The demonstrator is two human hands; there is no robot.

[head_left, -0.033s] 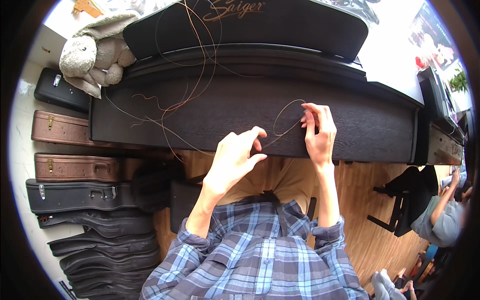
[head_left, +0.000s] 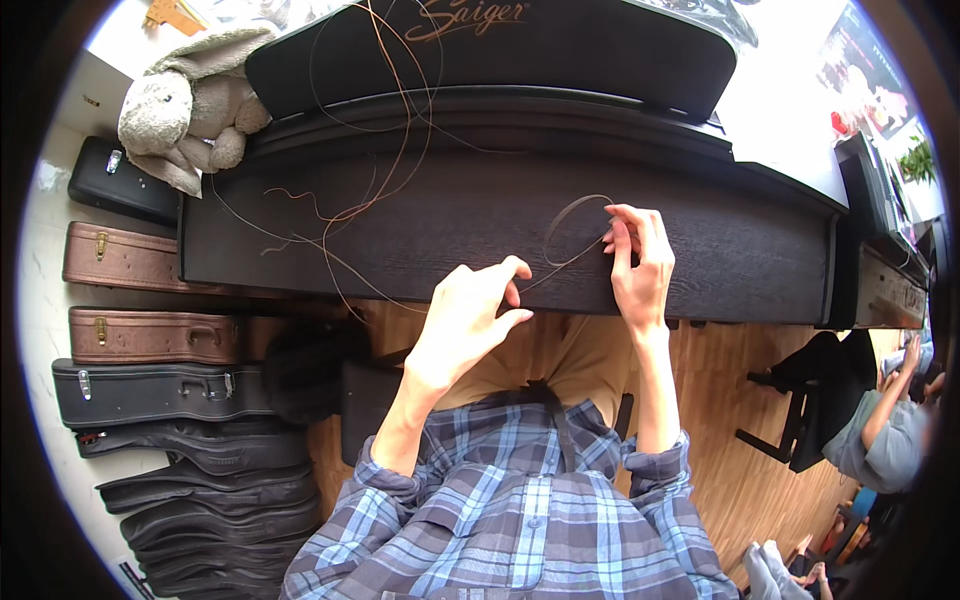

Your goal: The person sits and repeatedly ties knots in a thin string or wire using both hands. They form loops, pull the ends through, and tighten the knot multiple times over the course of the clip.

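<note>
A thin wire string (head_left: 566,265) runs between my two hands over the closed lid of a dark piano (head_left: 450,220). It bends into a small loop next to my right hand (head_left: 640,262), whose thumb and fingertips pinch it. My left hand (head_left: 463,318) has its fingers curled round the string, though the exact contact behind the fingers is hidden. From the left hand the string carries on leftward past the lid's front edge. More loose strings, copper-coloured and grey (head_left: 403,150), lie in tangled loops on the lid's left half and over the music rest.
A grey plush rabbit (head_left: 165,110) sits at the piano's far left end. Brown and black instrument cases (head_left: 150,335) are lined up along the left wall. To the right stand a black bench (head_left: 800,420) and another keyboard (head_left: 890,290); other people sit at the lower right.
The loop of string by my right hand has shifted and widened slightly. Both hands stay practically in place.
</note>
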